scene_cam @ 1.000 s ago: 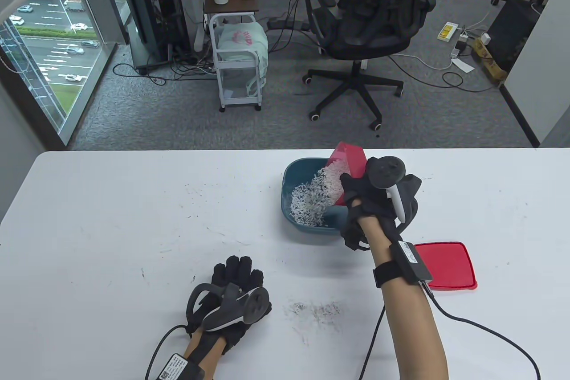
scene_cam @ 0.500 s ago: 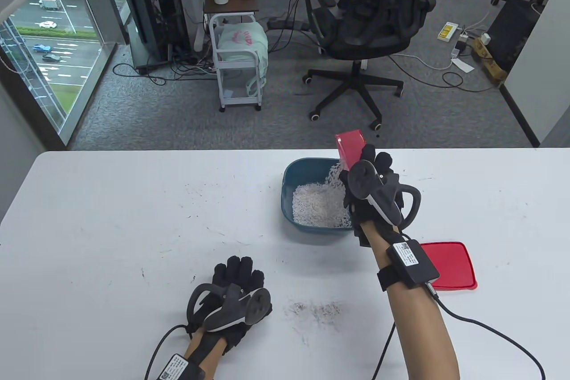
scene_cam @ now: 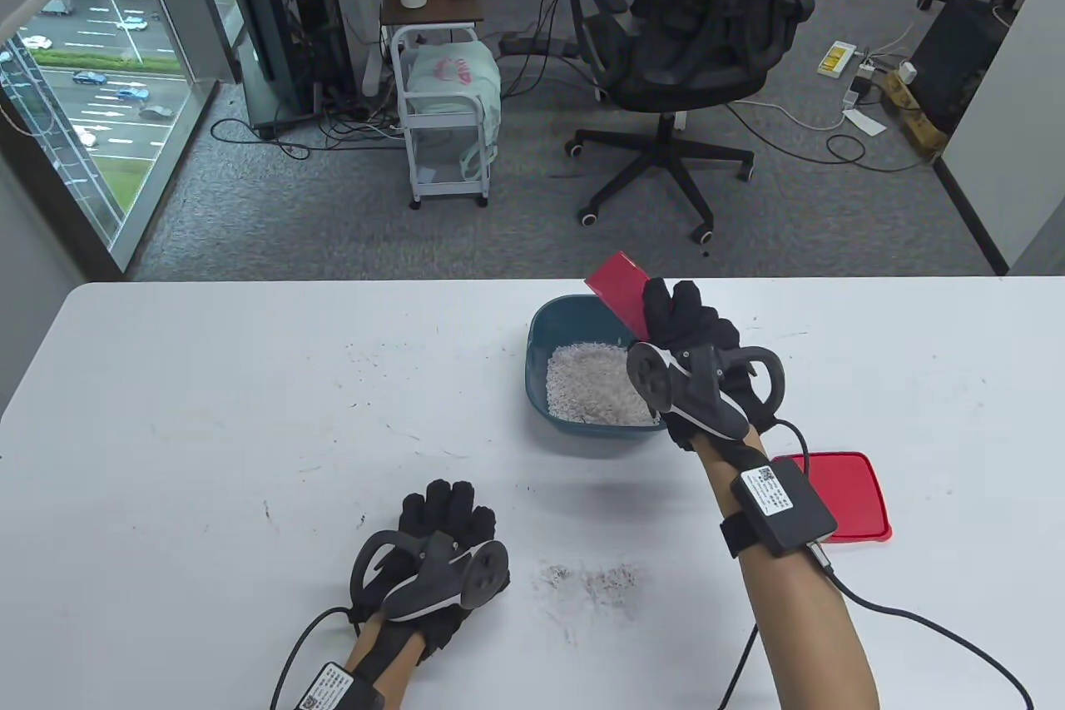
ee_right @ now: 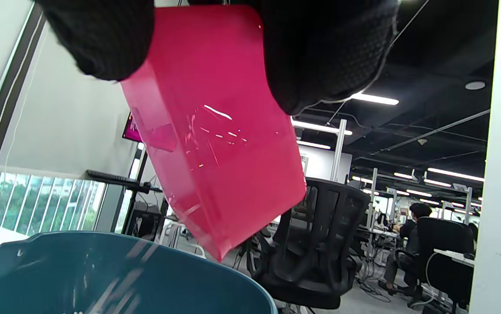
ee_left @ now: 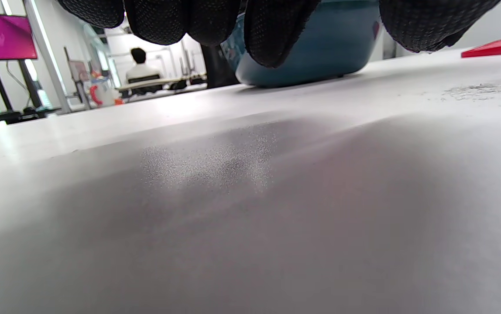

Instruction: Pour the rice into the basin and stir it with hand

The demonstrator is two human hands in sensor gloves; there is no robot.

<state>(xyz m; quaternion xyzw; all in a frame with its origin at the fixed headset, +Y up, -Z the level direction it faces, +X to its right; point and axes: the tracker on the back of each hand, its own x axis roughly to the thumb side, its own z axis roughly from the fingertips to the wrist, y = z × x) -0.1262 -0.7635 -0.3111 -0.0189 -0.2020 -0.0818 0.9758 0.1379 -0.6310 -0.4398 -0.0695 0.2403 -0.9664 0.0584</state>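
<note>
A blue basin [scene_cam: 539,327] stands on the white table with a heap of white rice [scene_cam: 592,392] inside. My right hand [scene_cam: 684,319] grips a red container [scene_cam: 620,290], tipped over above the basin's far right rim. In the right wrist view the red container [ee_right: 215,131] hangs from my fingers [ee_right: 320,56] over the basin's rim [ee_right: 111,261], and it looks empty. My left hand [scene_cam: 445,510] rests flat on the table near the front, holding nothing. In the left wrist view my fingertips [ee_left: 276,30] touch the tabletop, with the basin [ee_left: 311,56] beyond them.
A red lid [scene_cam: 849,494] lies on the table right of my right forearm. Grey scuff marks [scene_cam: 595,581] smear the table near my left hand. An office chair [scene_cam: 691,36] and a small cart [scene_cam: 445,119] stand on the floor beyond the table's far edge.
The rice stream has stopped and all the rice lies in the basin. My right hand has turned the red container further up and back. The left hand has stayed put.
</note>
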